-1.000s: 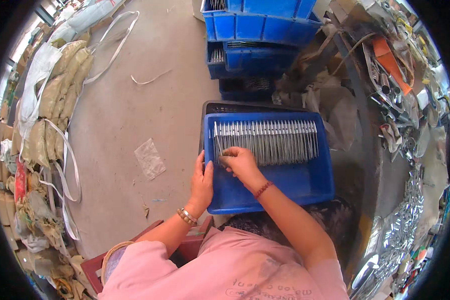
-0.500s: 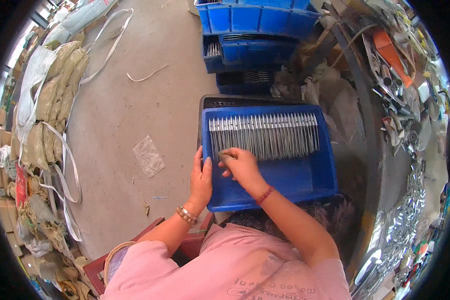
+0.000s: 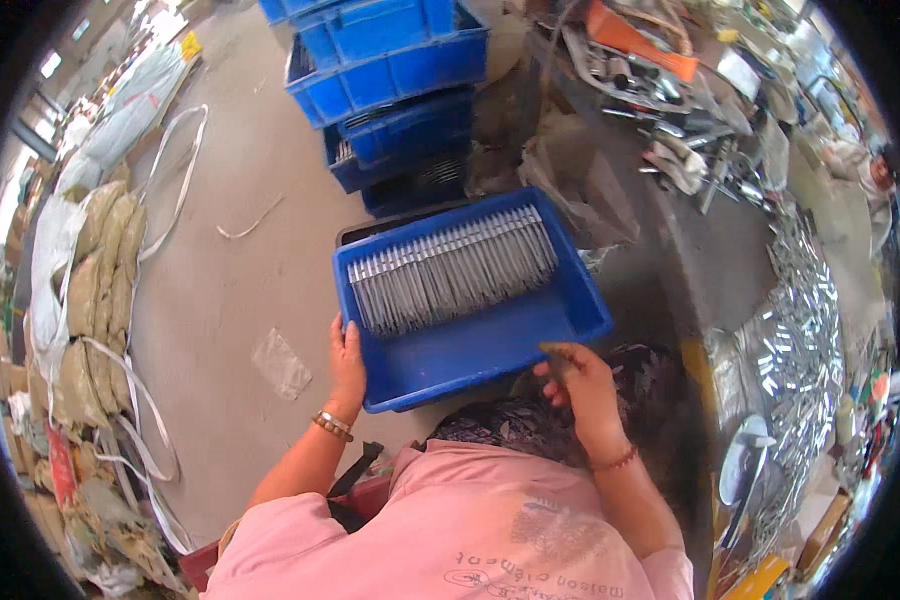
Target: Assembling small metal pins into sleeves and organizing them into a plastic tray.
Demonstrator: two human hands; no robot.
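A blue plastic bin (image 3: 470, 365) stands in front of me, tilted in view, on top of a black crate (image 3: 370, 232). A tight row of thin, flat metal pieces (image 3: 455, 270) fills its far half; their exact kind cannot be made out. My left hand (image 3: 347, 368) grips the bin's left wall, fingers along the outside and thumb at the rim. My right hand (image 3: 582, 388) is just off the bin's near right corner, fingers loosely bent and apart, with dark fingertips. Nothing can be seen in it.
Stacked blue bins (image 3: 390, 80) rise beyond the crate. At right lie heaped shiny metal strips (image 3: 795, 330) and metal parts beneath an orange piece (image 3: 640, 40). Sacks (image 3: 105, 260) with loose white straps line the left. Another person (image 3: 868, 180) is at the far right.
My right hand has left the metal pieces and moved right, to the near right corner. My left hand stays on the bin wall. The whole view has turned, shifting the bin leftward.
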